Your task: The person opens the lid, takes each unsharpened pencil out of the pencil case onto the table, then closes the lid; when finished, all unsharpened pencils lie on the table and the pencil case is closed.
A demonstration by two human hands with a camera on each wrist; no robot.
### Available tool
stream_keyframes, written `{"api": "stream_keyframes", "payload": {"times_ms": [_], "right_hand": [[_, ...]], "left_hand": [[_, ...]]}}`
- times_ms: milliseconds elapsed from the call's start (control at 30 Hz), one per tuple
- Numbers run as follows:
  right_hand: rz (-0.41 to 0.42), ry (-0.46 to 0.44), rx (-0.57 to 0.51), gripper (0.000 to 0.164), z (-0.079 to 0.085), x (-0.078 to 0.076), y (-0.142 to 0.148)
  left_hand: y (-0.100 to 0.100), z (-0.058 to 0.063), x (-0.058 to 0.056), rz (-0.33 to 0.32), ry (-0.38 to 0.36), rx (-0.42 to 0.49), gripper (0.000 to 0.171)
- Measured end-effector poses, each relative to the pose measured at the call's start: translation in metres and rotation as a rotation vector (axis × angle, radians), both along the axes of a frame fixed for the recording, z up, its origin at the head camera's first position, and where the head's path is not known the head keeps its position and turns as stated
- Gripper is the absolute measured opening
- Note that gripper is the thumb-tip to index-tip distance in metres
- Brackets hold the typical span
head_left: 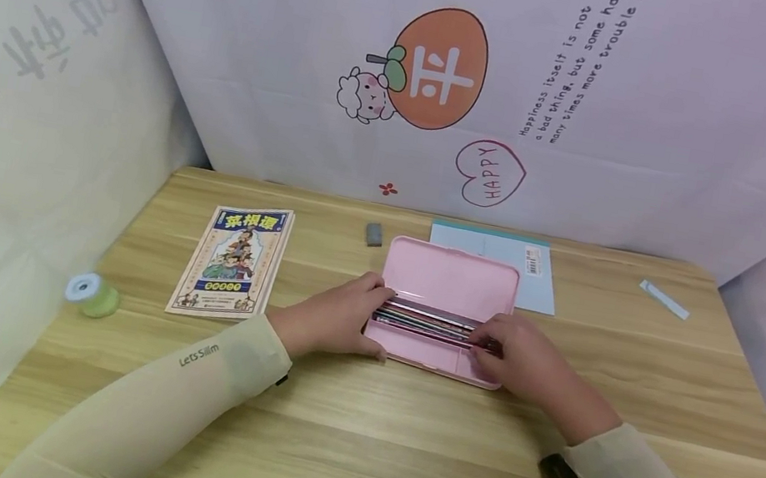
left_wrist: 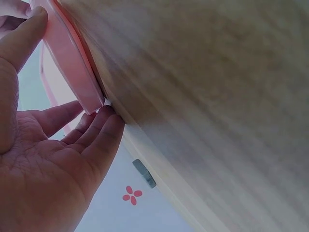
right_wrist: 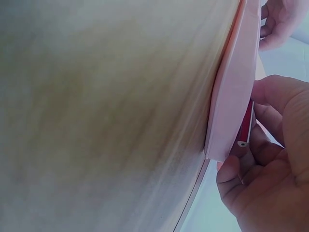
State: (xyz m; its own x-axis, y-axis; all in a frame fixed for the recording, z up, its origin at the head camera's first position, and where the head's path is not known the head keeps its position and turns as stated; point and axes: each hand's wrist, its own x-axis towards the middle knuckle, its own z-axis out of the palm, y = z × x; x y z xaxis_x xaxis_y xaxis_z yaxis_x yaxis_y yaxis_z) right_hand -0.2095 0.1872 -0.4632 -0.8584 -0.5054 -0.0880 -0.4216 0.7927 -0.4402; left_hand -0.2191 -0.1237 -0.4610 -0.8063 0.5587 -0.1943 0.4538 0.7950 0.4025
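A pink pencil case lies with its lid raised in the middle of the table. Several pencils lie lengthwise in its tray. My left hand holds the case's left end, thumb at the front edge and fingers round the back corner, as the left wrist view shows on the pink wall. At the right end, my right hand reaches into the tray. In the right wrist view, its thumb and fingers pinch a red pencil, whose end sticks out; the rest of it is hidden.
Behind the case lies a light blue booklet, partly covered by the lid. A grey eraser sits to its left. On the left are an illustrated book and a green pencil sharpener-like cylinder. A pale strip lies at the right.
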Motion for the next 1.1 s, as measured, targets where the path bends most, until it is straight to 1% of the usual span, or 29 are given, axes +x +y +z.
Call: {"api": "stream_keyframes", "payload": {"times_ms": [100, 167, 367, 433, 533, 667, 733, 800, 900, 1000, 1100], "right_hand": [[-0.002, -0.013, -0.021, 0.007, 0.0, 0.0, 0.002], [-0.019, -0.03, -0.036, 0.006, -0.001, 0.001, 0.004], [-0.133, -0.102, -0.147, 0.007, -0.003, 0.005, 0.015], [-0.167, -0.108, -0.185, 0.009, -0.002, 0.006, 0.022], [-0.222, -0.094, -0.202, 0.012, 0.0, 0.009, 0.036], [-0.284, -0.037, -0.212, 0.015, 0.008, 0.015, 0.065], [-0.319, 0.007, -0.241, 0.017, 0.012, 0.018, 0.085], [-0.378, 0.061, -0.258, 0.02, 0.014, 0.022, 0.106], [-0.495, 0.103, -0.242, 0.025, 0.015, 0.027, 0.136], [-0.59, 0.097, -0.193, 0.033, 0.011, 0.03, 0.16], [-0.63, 0.087, -0.148, 0.036, 0.003, 0.035, 0.178]], "left_hand": [[0.002, -0.001, 0.0, -0.002, 0.006, -0.004, 0.097], [0.003, -0.001, -0.001, -0.006, 0.01, -0.007, 0.097], [0.007, 0.001, 0.0, -0.014, 0.004, -0.009, 0.096], [0.008, 0.002, 0.0, -0.018, 0.002, -0.012, 0.097], [0.009, 0.003, 0.001, -0.017, 0.0, -0.012, 0.097], [0.008, 0.004, 0.001, -0.004, -0.009, -0.013, 0.098], [0.007, 0.004, 0.002, 0.004, -0.014, -0.016, 0.098], [0.007, 0.004, 0.002, 0.01, -0.013, -0.015, 0.098], [0.006, 0.004, 0.002, 0.026, -0.016, -0.009, 0.098], [0.005, 0.003, 0.002, 0.035, -0.013, -0.009, 0.097], [0.005, 0.003, 0.002, 0.033, -0.011, -0.012, 0.097]]}}
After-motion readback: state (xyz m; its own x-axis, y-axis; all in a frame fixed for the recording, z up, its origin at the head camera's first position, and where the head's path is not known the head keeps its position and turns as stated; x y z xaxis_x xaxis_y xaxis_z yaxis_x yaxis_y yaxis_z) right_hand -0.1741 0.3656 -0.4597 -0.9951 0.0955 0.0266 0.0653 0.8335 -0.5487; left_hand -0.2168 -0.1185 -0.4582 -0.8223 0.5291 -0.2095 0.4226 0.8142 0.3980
